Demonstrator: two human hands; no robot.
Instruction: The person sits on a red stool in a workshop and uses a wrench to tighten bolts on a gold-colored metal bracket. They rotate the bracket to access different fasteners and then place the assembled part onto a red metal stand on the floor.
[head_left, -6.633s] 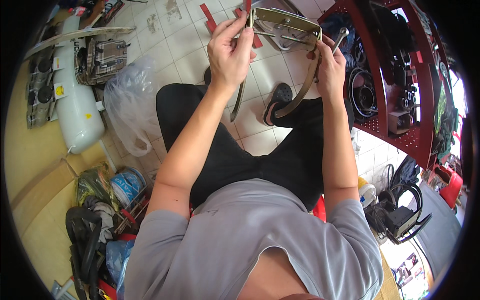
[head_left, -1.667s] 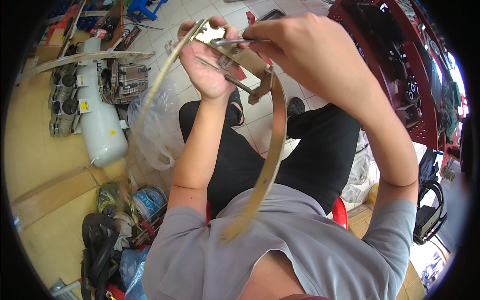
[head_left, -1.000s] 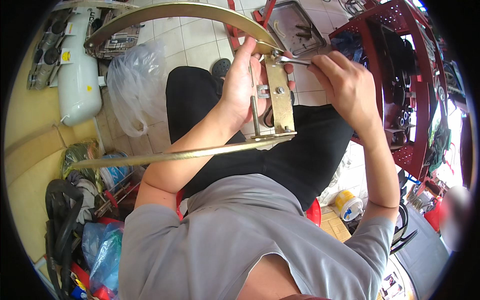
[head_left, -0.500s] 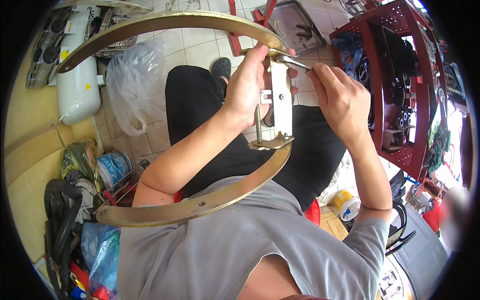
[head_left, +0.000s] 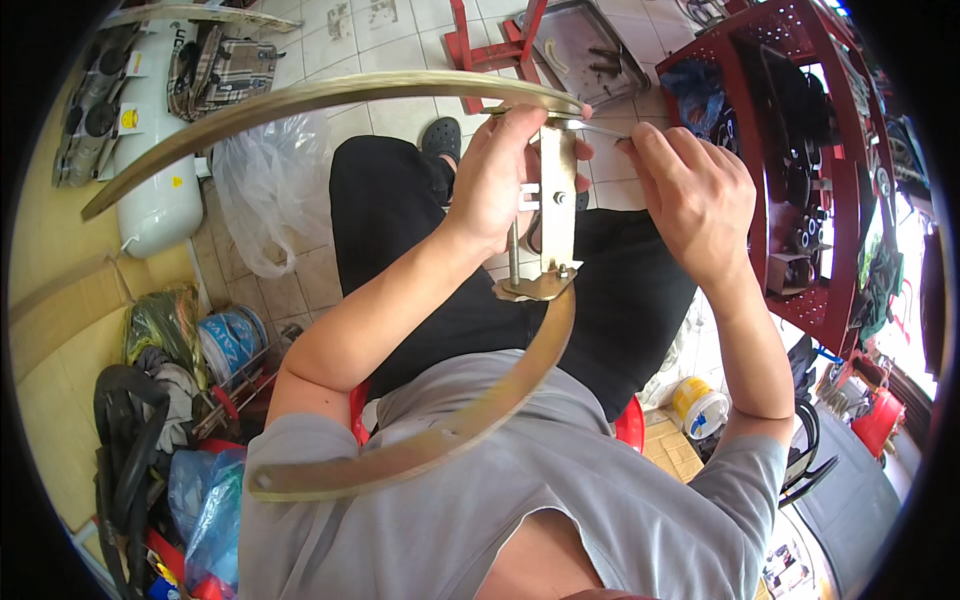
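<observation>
— Left hand [head_left: 492, 195]: state its grip.

— Wrapped around the back of a brass-coloured bracket [head_left: 557, 225]; thumb at the upper end, fingertips showing past the right edge. Right hand [head_left: 700, 190] pinches a slim wrench [head_left: 606, 131] between thumb and fingers.

— Bracket position?

— In the air, above the black trousers [head_left: 390, 215]. One threaded rod [head_left: 514, 255] stands alongside. Lower curved strip [head_left: 500, 400] sweeps back across the grey shirt [head_left: 420, 540].

— Latest change?

— Upper curved strip [head_left: 300, 97] has swung edge-on, its free end lower. Consequence: the bracket's upper end is less exposed, and wrench engagement there is harder to verify; it appears to be in contact, but the head is mostly hidden.

— Difference from the earlier frame?

— Half a second ago, the wrench head showed plainly. The lower strip's free end has since shifted rightward and down. Both grips are unchanged.

— Beyond?

— Floor [head_left: 400, 125]: clear plastic bag [head_left: 270, 195] left; red stand [head_left: 500, 53] and metal tray [head_left: 590, 25] ahead; red rack [head_left: 830, 305] right.
</observation>
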